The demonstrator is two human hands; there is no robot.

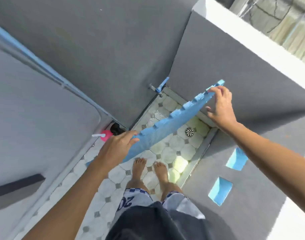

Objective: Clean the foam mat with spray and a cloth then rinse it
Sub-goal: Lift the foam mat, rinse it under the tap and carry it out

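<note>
A blue foam mat (167,128) with interlocking toothed edges is held up in the air above the tiled floor, tilted nearly edge-on to me. My left hand (116,147) grips its near left corner. My right hand (221,108) holds its far right corner with the fingers spread over the edge. A pink spray bottle (105,135) with a white nozzle stands on the floor just behind my left hand. No cloth is in view.
A blue-handled tap (159,87) sticks out of the grey wall (113,58) above the tiles. A round metal drain (189,131) sits in the wet tiled floor (170,149). My bare feet (150,170) stand below the mat. A low grey wall (252,161) with blue openings runs on the right.
</note>
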